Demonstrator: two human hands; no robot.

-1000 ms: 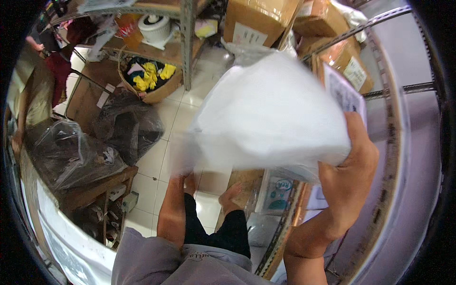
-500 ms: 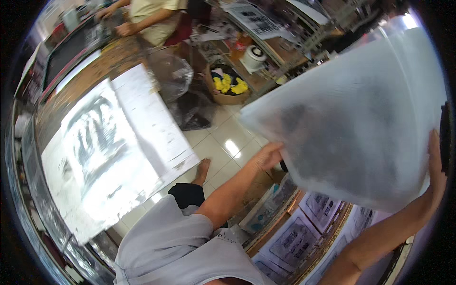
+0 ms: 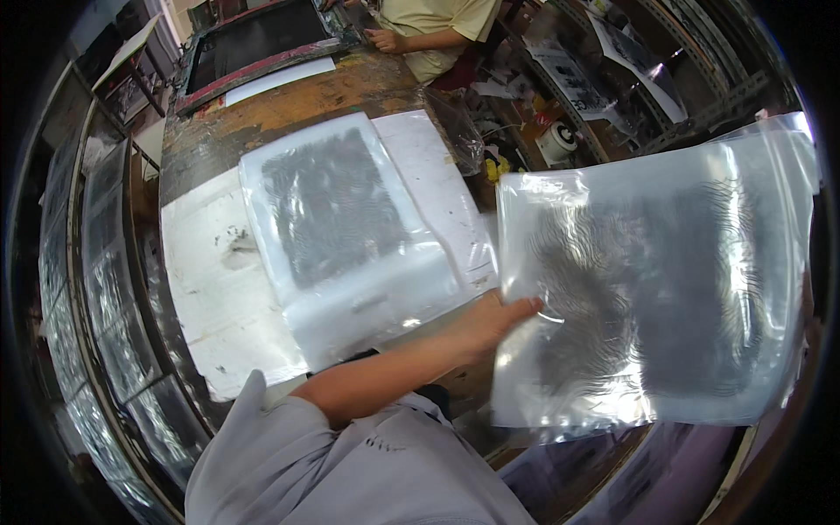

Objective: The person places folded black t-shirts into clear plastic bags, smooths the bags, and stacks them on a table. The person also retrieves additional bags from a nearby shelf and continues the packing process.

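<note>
A stack of clear plastic bags [image 3: 652, 297] with dark printing and bright, rippled glare is held up at the right. My left hand [image 3: 503, 322] is closed on its left edge, thumb on top. My right hand [image 3: 807, 293] is at its right edge, in shadow, with the fingers mostly hidden. Another pile of printed plastic bags [image 3: 332, 206] lies on a white board [image 3: 210, 302] on the worktable, left of my left hand. Its dark printed area faces up.
At the table's [image 3: 354, 83] far end lies a dark framed screen [image 3: 254, 44], with a person [image 3: 429, 39] beside it. Racks of shiny printed plastic [image 3: 114, 254] line the left. Shelves with printed sheets [image 3: 573, 83] and a white round container [image 3: 557, 140] stand at far right.
My view has turned left, so the table sits nearer the middle. The held stack has come lower and flatter, and its rippled surface now shows clearly. Both hands remain at its edges.
</note>
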